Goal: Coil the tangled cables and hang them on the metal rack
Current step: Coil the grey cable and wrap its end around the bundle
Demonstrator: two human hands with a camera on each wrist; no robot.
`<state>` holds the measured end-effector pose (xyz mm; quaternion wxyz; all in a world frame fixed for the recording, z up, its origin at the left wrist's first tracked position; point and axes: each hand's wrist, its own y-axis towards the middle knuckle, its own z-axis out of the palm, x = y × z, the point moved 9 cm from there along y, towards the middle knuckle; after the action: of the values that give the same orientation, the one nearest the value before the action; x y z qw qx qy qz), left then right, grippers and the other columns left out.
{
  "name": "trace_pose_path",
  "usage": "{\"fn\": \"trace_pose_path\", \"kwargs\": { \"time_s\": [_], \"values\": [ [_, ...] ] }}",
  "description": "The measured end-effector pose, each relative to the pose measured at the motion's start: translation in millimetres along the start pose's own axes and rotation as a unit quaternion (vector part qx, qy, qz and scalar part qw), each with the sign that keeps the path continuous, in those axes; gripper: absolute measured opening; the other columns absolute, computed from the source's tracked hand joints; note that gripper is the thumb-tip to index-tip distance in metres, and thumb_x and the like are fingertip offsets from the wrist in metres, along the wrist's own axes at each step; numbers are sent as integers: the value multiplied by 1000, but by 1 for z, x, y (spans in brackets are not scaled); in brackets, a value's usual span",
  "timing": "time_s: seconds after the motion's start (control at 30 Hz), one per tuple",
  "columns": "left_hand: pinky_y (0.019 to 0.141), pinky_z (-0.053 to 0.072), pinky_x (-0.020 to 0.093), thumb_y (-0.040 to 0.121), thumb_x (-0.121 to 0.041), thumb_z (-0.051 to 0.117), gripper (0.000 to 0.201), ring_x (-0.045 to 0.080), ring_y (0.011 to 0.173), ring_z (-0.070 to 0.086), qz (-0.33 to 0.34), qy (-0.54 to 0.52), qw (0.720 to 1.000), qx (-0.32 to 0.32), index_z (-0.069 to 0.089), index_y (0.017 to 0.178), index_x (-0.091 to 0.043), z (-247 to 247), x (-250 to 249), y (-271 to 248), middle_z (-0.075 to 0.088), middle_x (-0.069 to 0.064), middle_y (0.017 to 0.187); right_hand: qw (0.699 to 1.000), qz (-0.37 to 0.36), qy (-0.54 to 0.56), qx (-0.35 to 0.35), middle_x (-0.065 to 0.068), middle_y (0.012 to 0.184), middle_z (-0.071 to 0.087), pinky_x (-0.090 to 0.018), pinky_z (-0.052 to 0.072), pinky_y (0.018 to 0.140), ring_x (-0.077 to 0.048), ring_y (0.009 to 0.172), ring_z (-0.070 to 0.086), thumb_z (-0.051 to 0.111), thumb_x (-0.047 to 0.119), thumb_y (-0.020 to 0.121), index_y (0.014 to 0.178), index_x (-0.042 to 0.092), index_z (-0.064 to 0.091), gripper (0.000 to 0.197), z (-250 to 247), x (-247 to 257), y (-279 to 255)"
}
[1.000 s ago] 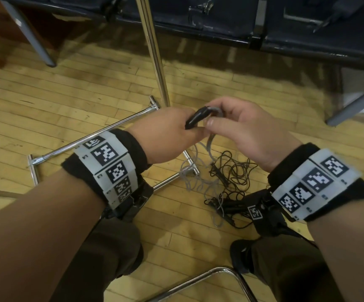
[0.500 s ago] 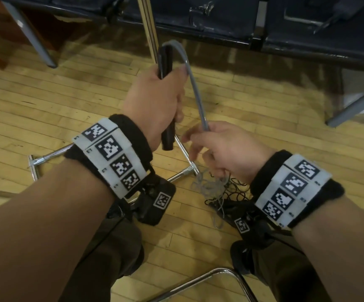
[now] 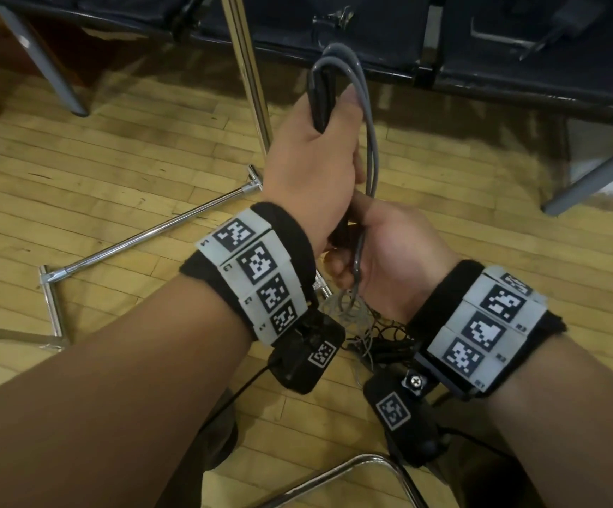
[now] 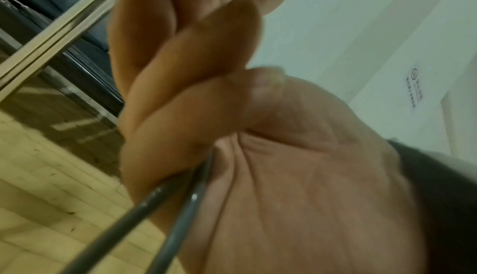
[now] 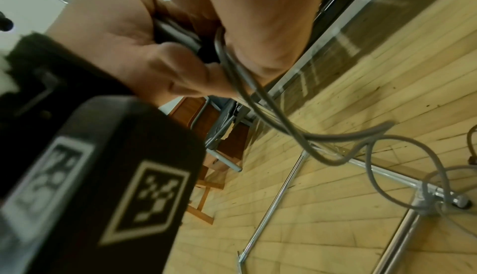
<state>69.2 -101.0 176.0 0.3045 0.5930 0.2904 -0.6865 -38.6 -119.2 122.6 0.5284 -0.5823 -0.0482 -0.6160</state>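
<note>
- Grey cable (image 3: 370, 141) stands as a narrow loop in the left hand (image 3: 312, 166), rising out of the top of the fist beside a dark connector end (image 3: 320, 100) and bending back down to the right hand (image 3: 389, 258).
- Left fingers (image 4: 185, 103) are curled tight; the left wrist view shows two strands of the cable leaving the bottom of the fist, so the hand is clamped on the coil so far.
- Right hand sits just below the left, touching it, thumb and fingers closed round the cable where it drops toward the floor (image 3: 114, 170).
- Rest of the cable trails down into a tangle (image 3: 363, 324) of grey and thin black wire on the floor, between the wrists and largely hidden by them.
- Metal rack (image 3: 246, 78) stands just behind the hands; its base bars (image 3: 158, 232) lie on the floor, and in the right wrist view the loose grey cable (image 5: 361, 148) passes right by a base joint (image 5: 433, 195).
- Risk, as I judge it: drawing up more slack could snag the cable on that joint, or drag the black wires up with it, since the two seem intertwined.
- Second risk: only a couple of turns are held, so if the left fist loosens to take a new turn, the springy loop could pop open.
- Hanging is still ahead; much of the cable is uncoiled.
</note>
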Motion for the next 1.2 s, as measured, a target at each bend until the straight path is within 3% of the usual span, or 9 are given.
{"fn": "trace_pose_path", "kwargs": {
  "time_s": [0.27, 0.4, 0.47, 0.6, 0.7, 0.8, 0.87, 1.1, 1.2],
  "values": [
    [76, 63, 49, 101, -24, 58, 15, 25, 71, 67, 23, 29, 997, 62, 64, 90, -16, 9, -8, 1, 65, 2, 71, 996, -45, -13, -80, 0, 63, 48, -32, 16, 53, -13, 51, 30, 46, 36, 109, 101, 11, 60, 30, -28, 14, 4],
    [89, 64, 52, 94, -11, 70, 11, 30, 94, 77, 28, 23, 995, 97, 61, 98, -17, 0, -12, 5, 72, 10, 93, 977, -104, -135, -125, -1, 65, 50, -24, 27, 42, -11, 47, 37, 48, 38, 107, 112, 5, 63, 37, -49, 42, -1],
    [90, 63, 54, 88, -4, 73, 24, 37, 101, 76, 18, -4, 993, 118, 56, 98, -17, -10, -11, 8, 66, 16, 104, 927, -149, -314, -142, -7, 82, 54, -19, 34, 46, -15, 59, 47, 48, 34, 108, 119, 7, 61, 32, -54, 58, -3],
    [88, 64, 40, 91, -9, 76, 20, 26, 99, 76, 38, 143, 974, 172, 59, 93, -19, -28, -14, 8, 71, 17, 106, 879, -172, -405, -183, -15, 95, 68, -46, 56, 71, -32, 83, 64, 44, 42, 107, 105, 15, 66, 34, -65, 67, -4],
    [62, 52, 12, 93, -30, 77, 15, -3, 76, 66, 90, 407, 886, 203, 63, 93, -32, -29, -10, -2, 71, -7, 92, 820, -174, -515, -179, 0, 80, 62, -29, 41, 54, -15, 65, 55, 44, 43, 107, 93, 24, 61, 30, -61, 63, -1],
    [60, 46, 21, 93, -56, 68, 21, 1, 76, 58, 66, 588, 751, 292, 58, 97, -38, -19, 16, -20, 61, -14, 90, 785, -167, -576, -153, 4, 79, 59, -27, 35, 53, -11, 66, 53, 45, 40, 106, 94, 24, 61, 25, -49, 49, 6],
    [60, 41, 27, 90, -65, 68, 33, 5, 77, 56, 33, 620, 710, 332, 50, 90, -37, -17, 33, -28, 59, -11, 90, 775, -152, -599, -132, 3, 80, 59, -31, 40, 54, -13, 67, 54, 45, 40, 106, 95, 23, 61, 25, -39, 36, 12],
    [56, 61, 34, 92, -36, 78, 39, 13, 70, 73, -67, 550, 773, 309, 48, 115, -28, -23, 55, -30, 69, -5, 94, 777, -163, -600, -99, 3, 74, 60, -28, 35, 51, -14, 63, 55, 45, 39, 104, 89, 24, 60, 27, -22, 25, 19],
    [57, 53, 26, 95, -35, 72, 33, 11, 70, 66, -55, 566, 750, 338, 54, 121, -26, -20, 57, -33, 67, -3, 98, 772, -174, -604, -90, 7, 73, 60, -24, 33, 49, -9, 60, 54, 48, 39, 104, 86, 30, 59, 22, -21, 28, 17]
  ]
}}
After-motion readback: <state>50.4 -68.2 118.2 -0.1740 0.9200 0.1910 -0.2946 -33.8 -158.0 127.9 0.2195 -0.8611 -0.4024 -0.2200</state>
